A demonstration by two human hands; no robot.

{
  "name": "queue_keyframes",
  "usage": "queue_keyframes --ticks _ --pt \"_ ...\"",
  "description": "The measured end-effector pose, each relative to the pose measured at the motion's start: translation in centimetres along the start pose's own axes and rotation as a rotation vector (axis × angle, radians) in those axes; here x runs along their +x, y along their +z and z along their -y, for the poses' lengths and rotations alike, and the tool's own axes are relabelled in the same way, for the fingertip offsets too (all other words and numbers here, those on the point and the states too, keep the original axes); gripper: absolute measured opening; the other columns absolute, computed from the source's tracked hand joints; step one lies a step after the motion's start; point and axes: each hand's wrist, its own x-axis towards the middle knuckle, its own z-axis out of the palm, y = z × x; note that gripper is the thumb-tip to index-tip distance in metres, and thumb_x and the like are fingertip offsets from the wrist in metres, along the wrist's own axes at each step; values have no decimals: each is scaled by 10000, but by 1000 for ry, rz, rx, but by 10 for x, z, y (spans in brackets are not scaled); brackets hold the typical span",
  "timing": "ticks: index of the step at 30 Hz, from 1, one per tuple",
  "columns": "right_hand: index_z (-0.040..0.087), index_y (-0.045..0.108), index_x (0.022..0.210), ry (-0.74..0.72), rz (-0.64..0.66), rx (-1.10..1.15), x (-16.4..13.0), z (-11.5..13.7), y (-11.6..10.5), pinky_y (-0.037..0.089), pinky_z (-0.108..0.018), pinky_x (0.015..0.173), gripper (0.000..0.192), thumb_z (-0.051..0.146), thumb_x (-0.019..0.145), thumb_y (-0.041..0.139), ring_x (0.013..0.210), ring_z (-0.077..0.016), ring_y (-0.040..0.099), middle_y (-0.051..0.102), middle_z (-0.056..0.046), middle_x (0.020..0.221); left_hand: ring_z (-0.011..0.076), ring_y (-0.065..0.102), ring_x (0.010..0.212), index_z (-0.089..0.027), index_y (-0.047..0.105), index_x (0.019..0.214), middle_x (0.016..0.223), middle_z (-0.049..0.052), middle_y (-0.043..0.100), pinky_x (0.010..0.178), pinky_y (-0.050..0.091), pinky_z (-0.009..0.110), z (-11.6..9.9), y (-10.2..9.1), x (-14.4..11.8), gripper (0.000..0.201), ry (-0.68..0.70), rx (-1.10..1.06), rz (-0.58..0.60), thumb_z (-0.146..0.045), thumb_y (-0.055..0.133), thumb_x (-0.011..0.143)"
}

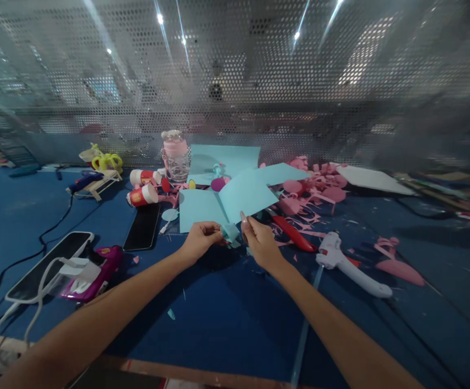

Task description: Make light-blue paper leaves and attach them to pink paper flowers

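My left hand (pixel 202 239) is closed in a pinch on a small light-blue paper piece (pixel 230 232), which looks folded or curled. Just to its right, my right hand (pixel 261 240) is also closed, thumb and forefinger at the lower edge of a larger light-blue sheet (pixel 246 197). That sheet is tilted and overlaps another light-blue sheet (pixel 200 208) lying flat on the table. Small light-blue scraps lie beneath the hands, and the fingers partly hide them. A red-handled tool (pixel 293 233) rests right of my right hand.
A white glue gun (pixel 352 270) lies at right, near pink cut-outs (pixel 324 183). Left are a black phone (pixel 142 227), a purple device (pixel 97 275) with white cables, paper cups (pixel 143 195) and a pink-topped bottle (pixel 176 156). A perforated metal screen (pixel 235 70) closes the back.
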Motion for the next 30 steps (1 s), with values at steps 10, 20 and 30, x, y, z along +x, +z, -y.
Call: queue_keyframes --ticks 10,20,30 --pt "197 333 595 10 90 138 4 3 -1 250 -232 492 364 425 878 339 484 -88 297 276 57 522 135 611 485 -104 570 634 525 4 632 540 508 257 2 1 0 340 -46 -35 6 -320 781 477" --pt "189 319 577 -16 131 162 7 0 -7 242 -227 494 338 356 863 385 493 -82 296 269 57 522 152 646 629 -102 579 936 721 50 666 676 518 292 -4 -8 2 442 -113 -105 277 -307 746 582" --pt "191 419 607 -3 35 55 -1 6 9 250 -227 462 227 236 827 387 432 -92 368 376 50 475 93 574 484 -166 430 959 609 -57 556 546 490 252 7 10 -7 401 70 37 115 -421 610 708"
